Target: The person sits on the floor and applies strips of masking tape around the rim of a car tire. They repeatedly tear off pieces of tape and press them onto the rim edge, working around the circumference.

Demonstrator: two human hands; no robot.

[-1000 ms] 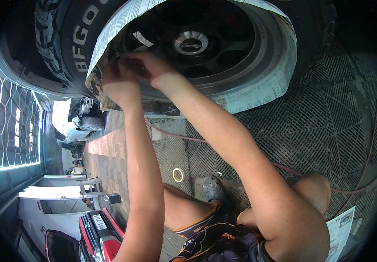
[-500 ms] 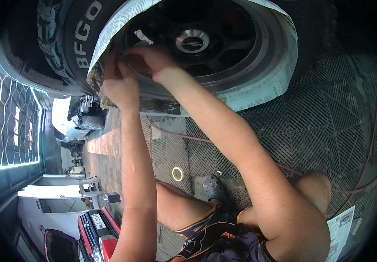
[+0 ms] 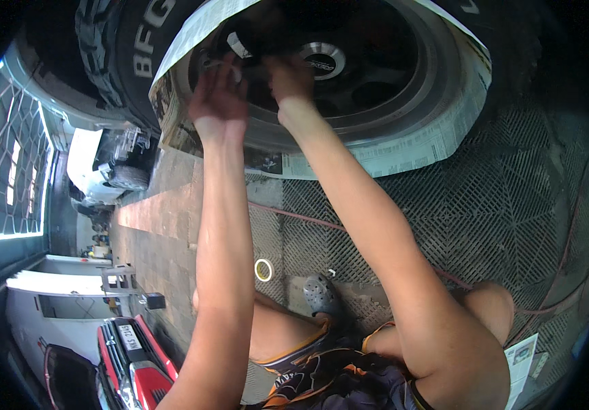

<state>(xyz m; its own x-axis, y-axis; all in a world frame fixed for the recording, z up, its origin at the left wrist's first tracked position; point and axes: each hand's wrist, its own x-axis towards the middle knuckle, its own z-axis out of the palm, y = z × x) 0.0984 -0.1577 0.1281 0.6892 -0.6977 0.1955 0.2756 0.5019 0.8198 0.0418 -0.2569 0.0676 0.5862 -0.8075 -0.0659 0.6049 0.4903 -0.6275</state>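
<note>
A dark wheel (image 3: 369, 89) with a silver-ringed centre cap (image 3: 335, 61) is in front of me, at the top. Newspaper sheets (image 3: 403, 158) go round its rim, between it and the black tyre (image 3: 120, 75) with raised white lettering. My left hand (image 3: 219, 92) is at the wheel's left side, its palm turned up and fingers stretched apart; a small pale bit shows by the fingertips. My right hand (image 3: 291, 78) is in front of the wheel, left of the cap, its fingers smeared by motion. A short whitish strip (image 3: 238, 45) is on the wheel above my left hand.
A roll of tape (image 3: 257, 268) lies on the dark grated floor mat (image 3: 485, 205), near my grey clog (image 3: 321, 295). A reddish hose (image 3: 294, 214) crosses the mat. Folded newspaper (image 3: 521, 365) lies at lower right. Vehicles, one of them a red car (image 3: 147, 386), stand at the left.
My hands, close together at the newspaper's left edge before, have moved apart. The right went right, towards the centre cap; the left opened its fingers. The whole view has shifted slightly.
</note>
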